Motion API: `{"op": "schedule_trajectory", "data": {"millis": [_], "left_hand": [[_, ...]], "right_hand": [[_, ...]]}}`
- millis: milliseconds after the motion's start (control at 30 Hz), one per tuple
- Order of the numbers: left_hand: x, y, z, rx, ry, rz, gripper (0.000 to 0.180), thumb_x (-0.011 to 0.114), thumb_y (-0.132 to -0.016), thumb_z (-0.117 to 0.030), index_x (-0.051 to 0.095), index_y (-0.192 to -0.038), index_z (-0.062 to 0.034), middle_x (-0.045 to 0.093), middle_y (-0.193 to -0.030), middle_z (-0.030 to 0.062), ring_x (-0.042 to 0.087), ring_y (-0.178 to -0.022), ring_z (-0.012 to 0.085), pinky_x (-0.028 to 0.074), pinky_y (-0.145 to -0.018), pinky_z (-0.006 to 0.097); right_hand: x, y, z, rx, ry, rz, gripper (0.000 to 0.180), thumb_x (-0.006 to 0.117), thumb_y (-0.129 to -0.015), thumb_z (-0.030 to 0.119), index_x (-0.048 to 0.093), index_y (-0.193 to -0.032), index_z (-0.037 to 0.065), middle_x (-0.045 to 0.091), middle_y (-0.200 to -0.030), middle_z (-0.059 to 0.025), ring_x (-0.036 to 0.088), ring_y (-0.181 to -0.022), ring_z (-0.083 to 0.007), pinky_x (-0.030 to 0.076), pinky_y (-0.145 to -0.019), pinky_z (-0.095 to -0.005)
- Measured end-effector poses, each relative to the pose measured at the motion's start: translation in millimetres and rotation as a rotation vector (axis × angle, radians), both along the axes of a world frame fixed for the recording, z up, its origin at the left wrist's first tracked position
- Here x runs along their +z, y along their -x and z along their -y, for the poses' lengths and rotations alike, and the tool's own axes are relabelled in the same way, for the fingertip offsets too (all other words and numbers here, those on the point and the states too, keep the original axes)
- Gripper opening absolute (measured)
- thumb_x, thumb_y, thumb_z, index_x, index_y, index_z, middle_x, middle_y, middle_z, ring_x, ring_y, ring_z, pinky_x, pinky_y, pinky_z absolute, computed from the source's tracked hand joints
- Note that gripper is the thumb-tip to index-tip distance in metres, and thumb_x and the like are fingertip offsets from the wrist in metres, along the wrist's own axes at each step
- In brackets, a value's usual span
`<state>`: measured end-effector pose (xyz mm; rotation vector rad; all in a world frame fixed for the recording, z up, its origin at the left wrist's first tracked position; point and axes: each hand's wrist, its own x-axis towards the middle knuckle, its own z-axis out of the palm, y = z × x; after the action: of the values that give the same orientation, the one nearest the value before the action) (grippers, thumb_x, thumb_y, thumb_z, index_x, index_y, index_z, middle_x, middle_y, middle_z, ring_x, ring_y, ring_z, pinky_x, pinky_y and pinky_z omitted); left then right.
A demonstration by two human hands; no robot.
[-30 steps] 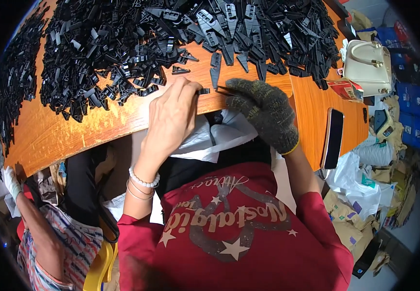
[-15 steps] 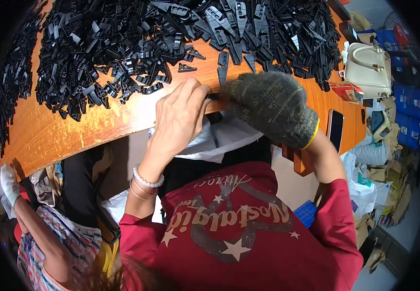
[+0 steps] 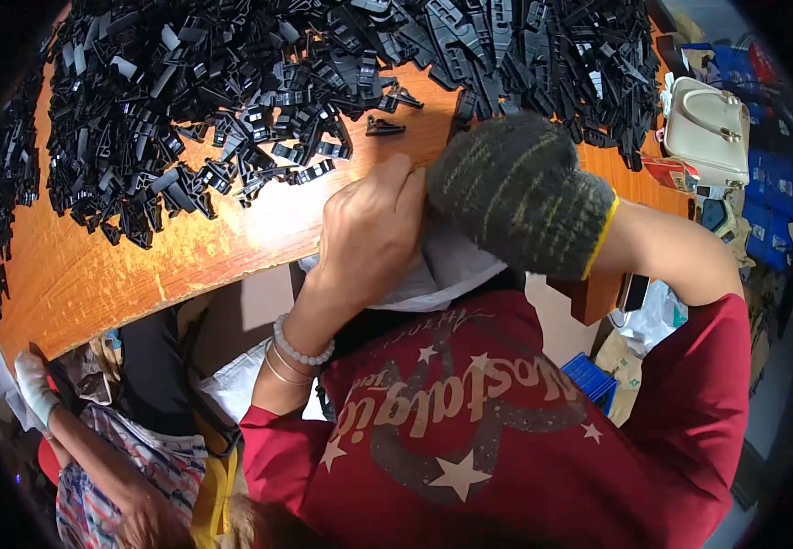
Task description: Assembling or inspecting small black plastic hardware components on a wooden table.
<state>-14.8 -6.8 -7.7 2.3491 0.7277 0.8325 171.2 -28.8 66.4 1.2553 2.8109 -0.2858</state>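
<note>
My bare left hand [image 3: 371, 233], a beaded bracelet at its wrist, is closed at the table's front edge, its thumb and fingers pressed together. Right against it is my right hand [image 3: 526, 197] in a dark knit glove with a yellow cuff, its fingers curled. Whatever lies between the two hands is hidden. Beyond them spreads a heap of small black plastic clips [image 3: 259, 101]. Longer flat black plastic pieces [image 3: 506, 46] lie piled behind my right hand. One loose clip [image 3: 384, 126] rests apart on the wooden table [image 3: 140, 284]. Below my hands, a white sack [image 3: 456, 274] hangs open at my lap.
At the right stand a cream handbag [image 3: 707, 133] and a red packet [image 3: 671, 172]. A phone [image 3: 634, 293] lies near the table's right front. A blue basket [image 3: 588, 377] is lower down. At far left, another person's gloved hand [image 3: 36, 384] is by the table's edge.
The small dark piece seen between my hands is now hidden. My right elbow has swung outward and up, and the glove has turned. The view has shifted a little.
</note>
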Motion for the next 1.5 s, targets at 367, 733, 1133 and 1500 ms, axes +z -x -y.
{"op": "schedule_trajectory", "data": {"millis": [367,733,1133,1500], "left_hand": [[1,1,2,0.059,-0.007,0.065,0.015,0.065,-0.078,-0.004,0.057,-0.091,-0.0003,0.052,-0.083,0.0145,0.059,-0.074,0.0343,0.047,-0.062,0.043],[10,4,27,-0.325,1.362,0.600,0.026,0.055,-0.096,-0.010,0.056,-0.117,0.0053,0.062,-0.070,0.0063,0.051,-0.047,0.0070,0.038,-0.043,0.018],[21,-27,39,0.105,0.743,0.036,0.028,0.075,-0.084,-0.021,0.064,-0.095,0.0026,0.059,-0.059,0.0044,0.051,-0.047,0.0065,0.038,-0.043,0.022],[15,-44,5,0.421,0.032,-0.091,0.020,0.070,-0.084,-0.018,0.058,-0.084,-0.0016,0.061,-0.067,0.0151,0.060,-0.056,0.0324,0.046,-0.052,0.039]], "right_hand": [[7,-14,27,-0.357,-0.034,-0.226,0.028,0.063,-0.087,0.031,0.068,-0.099,0.007,0.068,-0.090,-0.0097,0.066,-0.079,-0.0291,0.051,-0.068,-0.0383],[-19,-29,87,-0.611,0.179,-0.890,0.038,0.071,-0.081,0.014,0.065,-0.118,0.009,0.069,-0.106,-0.0075,0.066,-0.092,-0.0258,0.052,-0.080,-0.0363],[-13,-31,94,-0.774,0.360,-0.739,0.038,0.068,-0.084,0.021,0.064,-0.120,0.008,0.068,-0.105,-0.0116,0.065,-0.094,-0.0292,0.051,-0.081,-0.0390],[-23,-33,104,-0.826,0.118,-0.687,0.035,0.068,-0.085,0.021,0.065,-0.118,0.010,0.067,-0.109,-0.0120,0.063,-0.101,-0.0284,0.049,-0.088,-0.0399]]}}
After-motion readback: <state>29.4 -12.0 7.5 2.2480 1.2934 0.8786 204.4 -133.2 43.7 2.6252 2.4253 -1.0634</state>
